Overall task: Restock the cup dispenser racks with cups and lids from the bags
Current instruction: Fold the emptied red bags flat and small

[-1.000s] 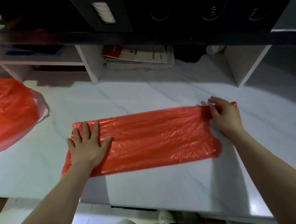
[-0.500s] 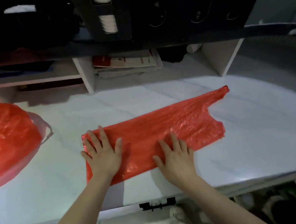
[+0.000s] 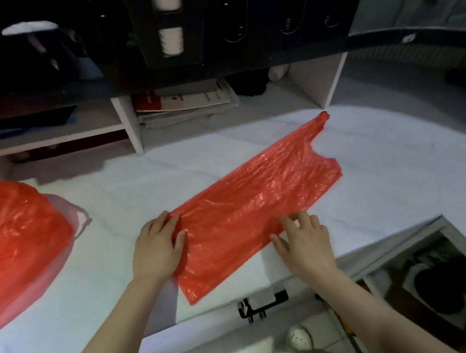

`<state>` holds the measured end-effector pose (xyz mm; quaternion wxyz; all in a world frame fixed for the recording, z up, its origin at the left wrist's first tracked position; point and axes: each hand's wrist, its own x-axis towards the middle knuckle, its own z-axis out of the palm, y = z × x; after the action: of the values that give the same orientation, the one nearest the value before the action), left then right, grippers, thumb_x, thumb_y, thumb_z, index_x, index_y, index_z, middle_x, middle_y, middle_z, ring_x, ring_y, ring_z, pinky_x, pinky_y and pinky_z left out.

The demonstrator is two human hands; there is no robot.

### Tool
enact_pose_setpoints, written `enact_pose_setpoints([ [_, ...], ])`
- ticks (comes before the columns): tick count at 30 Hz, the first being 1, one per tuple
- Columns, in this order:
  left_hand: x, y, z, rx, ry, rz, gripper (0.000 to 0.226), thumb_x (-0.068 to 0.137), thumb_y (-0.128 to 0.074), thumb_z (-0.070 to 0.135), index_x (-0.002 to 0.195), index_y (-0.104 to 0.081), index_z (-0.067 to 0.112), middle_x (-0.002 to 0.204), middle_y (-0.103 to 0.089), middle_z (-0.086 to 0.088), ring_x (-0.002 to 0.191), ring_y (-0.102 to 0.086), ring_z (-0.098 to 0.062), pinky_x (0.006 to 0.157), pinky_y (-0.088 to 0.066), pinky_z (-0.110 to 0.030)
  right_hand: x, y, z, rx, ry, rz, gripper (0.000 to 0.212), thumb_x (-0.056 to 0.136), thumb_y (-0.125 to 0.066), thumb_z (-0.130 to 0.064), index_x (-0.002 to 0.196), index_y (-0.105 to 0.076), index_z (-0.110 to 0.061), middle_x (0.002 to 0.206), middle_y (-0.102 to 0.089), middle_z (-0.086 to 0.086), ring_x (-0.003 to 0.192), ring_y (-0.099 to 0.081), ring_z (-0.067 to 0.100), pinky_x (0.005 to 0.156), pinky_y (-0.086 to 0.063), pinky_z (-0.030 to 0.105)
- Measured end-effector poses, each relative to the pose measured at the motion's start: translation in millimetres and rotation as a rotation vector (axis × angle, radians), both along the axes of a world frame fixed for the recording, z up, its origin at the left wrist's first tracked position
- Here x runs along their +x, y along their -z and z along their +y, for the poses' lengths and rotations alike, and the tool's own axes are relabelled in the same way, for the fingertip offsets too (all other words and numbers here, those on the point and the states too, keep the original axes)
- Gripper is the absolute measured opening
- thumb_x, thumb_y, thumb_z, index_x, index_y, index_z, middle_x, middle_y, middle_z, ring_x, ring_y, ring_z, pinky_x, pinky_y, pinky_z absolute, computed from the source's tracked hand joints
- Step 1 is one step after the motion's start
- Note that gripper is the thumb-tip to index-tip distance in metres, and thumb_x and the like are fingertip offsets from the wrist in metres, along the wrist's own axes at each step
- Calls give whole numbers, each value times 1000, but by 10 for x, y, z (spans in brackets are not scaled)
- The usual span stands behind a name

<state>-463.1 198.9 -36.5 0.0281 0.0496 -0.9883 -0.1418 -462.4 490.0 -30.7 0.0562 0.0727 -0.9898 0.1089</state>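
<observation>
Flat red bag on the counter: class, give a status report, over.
Left hand flat on the flat red bag, left end. Right hand touching its near edge. Bulging red bag far left, apart; nothing blocking.

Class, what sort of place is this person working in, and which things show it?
Probably a café or drinks service counter: a black cup dispenser rack holding stacked white cups stands above a white marble-patterned worktop.

Bare forearms, bare left hand [image 3: 156, 245] and right hand [image 3: 304, 244], one white perforated shoe [image 3: 299, 341].
</observation>
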Motion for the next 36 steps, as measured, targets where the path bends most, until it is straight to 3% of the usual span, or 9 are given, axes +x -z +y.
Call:
enact_pose_setpoints([
  [3, 120, 0, -50, 7, -37, 43, 68, 85, -24, 50, 125, -61, 10, 131, -56, -14, 115, -51, -38, 102, -37, -43, 44, 25, -56, 37, -36, -87, 53, 93, -43, -52, 139, -45, -25, 138, -46, 4, 121, -44, 27, 94, -37, 41],
  [6, 215, -23, -71, -4, -128, 53, 52, 88, -36, 42, 122, -63, 12, 126, -60, -11, 107, -52, -40, 94, -41, -44, 19, 34, -84, 27, -56, -114, 57, 95, -39, -53, 145, -34, -28, 150, -34, 1, 132, -35, 25, 101, -33, 40],
  [14, 289, -38, 287, 132, -136, 38, 29, 94, -51, 22, 115, -63, 6, 118, -56, -15, 107, -54, -33, 95, -34, -38, 23, 2, -68, 38, -86, -116, 59, 93, -46, -47, 146, -32, -25, 152, -31, 5, 133, -33, 28, 104, -33, 41],
  [18, 288, -81, 723, 284, -65, 6, 37, 96, -45, 27, 127, -56, 10, 133, -51, -9, 116, -52, -26, 96, -39, -32, -24, 12, 153, 34, -93, -124, 59, 91, -47, -50, 144, -32, -28, 152, -29, 3, 134, -31, 26, 107, -31, 44],
  [21, 271, -97, 1070, 397, 14, -10, 41, 97, -46, 24, 136, -50, 12, 144, -45, -8, 129, -44, -22, 107, -29, -25, -93, 15, 444, 27, -72, -131, 55, 92, -48, -46, 142, -34, -29, 152, -31, 6, 132, -37, 30, 105, -34, 45],
  [25, 281, -68, 1517, 459, 63, -4, 41, 95, -50, 17, 136, -51, 16, 146, -43, 0, 132, -41, -15, 105, -19, -13, -178, 44, 1050, 20, 7, -161, 54, 95, -37, -53, 143, -31, -29, 154, -30, 5, 138, -32, 26, 109, -31, 44],
  [30, 312, -43, 2147, 479, 308, -101, 39, 96, -50, 23, 134, -51, 35, 135, -50, 18, 115, -45, -12, 101, -30, -17, -254, 37, 1761, -20, -30, -164, 54, 97, -32, -51, 146, -32, -27, 154, -30, 0, 141, -28, 22, 114, -27, 43],
  [34, 339, -68, 2377, 618, 308, -120, 48, 95, -48, 14, 127, -46, 50, 132, -45, 30, 113, -47, 5, 94, -29, -4, -308, 42, 2146, -61, -142, -155, 60, 94, -27, -58, 147, -31, -29, 155, -29, -3, 143, -24, 19, 115, -23, 40],
  [36, 399, -62, 2369, 524, 287, -68, 57, 90, -48, 8, 127, -45, 50, 135, -42, 30, 101, -47, 6, 89, -32, -6, -336, 56, 2318, -108, -236, -156, 72, 88, -23, -70, 147, -30, -31, 156, -24, -5, 144, -19, 17, 114, -16, 37],
])
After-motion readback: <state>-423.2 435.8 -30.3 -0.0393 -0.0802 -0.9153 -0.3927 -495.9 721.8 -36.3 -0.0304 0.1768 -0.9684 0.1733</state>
